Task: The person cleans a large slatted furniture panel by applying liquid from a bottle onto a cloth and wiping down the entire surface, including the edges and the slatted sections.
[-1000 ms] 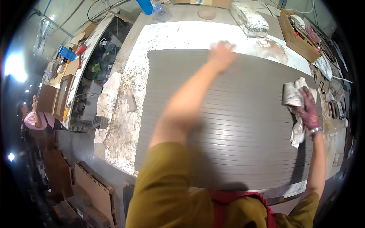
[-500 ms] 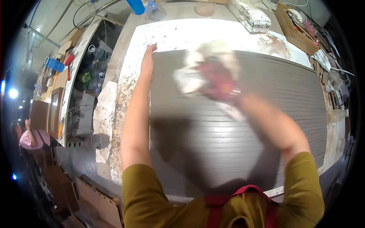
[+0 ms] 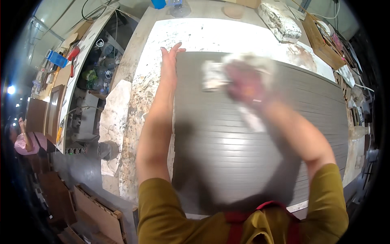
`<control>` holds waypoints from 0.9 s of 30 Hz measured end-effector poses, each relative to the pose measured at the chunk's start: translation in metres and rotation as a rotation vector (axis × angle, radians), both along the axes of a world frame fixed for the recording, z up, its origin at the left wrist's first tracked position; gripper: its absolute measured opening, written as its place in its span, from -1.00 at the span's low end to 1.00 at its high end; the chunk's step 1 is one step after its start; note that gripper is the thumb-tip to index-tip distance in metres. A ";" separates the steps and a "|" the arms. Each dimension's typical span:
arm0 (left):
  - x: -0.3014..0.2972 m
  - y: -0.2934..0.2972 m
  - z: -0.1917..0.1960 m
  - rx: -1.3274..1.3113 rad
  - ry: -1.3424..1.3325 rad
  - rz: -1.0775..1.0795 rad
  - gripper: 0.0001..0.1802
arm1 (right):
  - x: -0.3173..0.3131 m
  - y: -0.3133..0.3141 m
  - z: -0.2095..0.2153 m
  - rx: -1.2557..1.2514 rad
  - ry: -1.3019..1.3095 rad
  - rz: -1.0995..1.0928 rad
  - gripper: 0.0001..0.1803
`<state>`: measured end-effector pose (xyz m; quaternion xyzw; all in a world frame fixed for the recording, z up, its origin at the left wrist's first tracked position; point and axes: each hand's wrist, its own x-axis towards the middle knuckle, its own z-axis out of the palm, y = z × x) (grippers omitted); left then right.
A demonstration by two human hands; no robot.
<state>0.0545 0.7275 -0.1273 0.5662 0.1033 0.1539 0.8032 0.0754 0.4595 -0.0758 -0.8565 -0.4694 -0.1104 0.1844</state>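
Observation:
A large grey-brown panel (image 3: pixel 227 162) with long parallel grooves lies flat in front of me. My left hand (image 3: pixel 170 61), bare, is at the panel's far left corner with its fingers apart and holding nothing. On the panel's far part, my right hand (image 3: pixel 245 81), in a dark red glove, grips a bunched white cloth (image 3: pixel 215 75) against the surface. Motion blurs this hand and the cloth, and the exact finger positions are hidden. One end of the cloth trails below the wrist.
Under the panel, a stained white sheet (image 3: pixel 195 34) covers part of the table. A paint-spattered white block (image 3: pixel 280 22) and a wooden box of tools (image 3: pixel 323 40) stand far right. A clear bottle (image 3: pixel 180 9) stands at the back. Leftward are a shelf with bottles and a person (image 3: pixel 30 142) in pink.
My right hand has moved a little to the right with the cloth. The fingers of my left hand show more spread at the corner. The whole view has shifted slightly.

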 end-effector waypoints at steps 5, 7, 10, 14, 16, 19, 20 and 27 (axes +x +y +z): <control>-0.002 0.001 0.003 -0.320 -0.090 -0.138 -0.16 | 0.003 0.117 0.017 -0.158 0.112 0.037 -0.67; -0.013 0.001 0.006 -0.036 0.004 -0.038 -0.20 | -0.002 0.083 0.028 -0.184 0.221 0.036 -0.62; -0.008 -0.004 0.009 -0.088 0.029 0.007 -0.22 | 0.016 0.044 0.022 -0.261 0.191 -0.123 -0.55; 0.027 0.021 -0.034 -0.009 -0.043 -0.096 -0.24 | 0.008 0.095 0.004 -0.172 0.144 -0.043 -0.58; 0.038 0.017 -0.039 -0.545 -0.088 -0.050 -0.22 | 0.007 0.123 -0.011 0.111 -0.006 -0.073 -0.56; 0.017 0.057 -0.054 -0.247 0.001 -0.054 -0.21 | 0.002 0.112 -0.003 -0.066 0.119 -0.053 -0.53; 0.017 0.010 -0.017 0.364 0.159 0.000 -0.23 | 0.025 0.065 -0.016 -0.042 0.078 -0.151 -0.54; 0.011 -0.006 0.030 1.051 0.065 0.049 -0.46 | 0.049 -0.316 0.011 0.067 0.203 -1.001 -0.41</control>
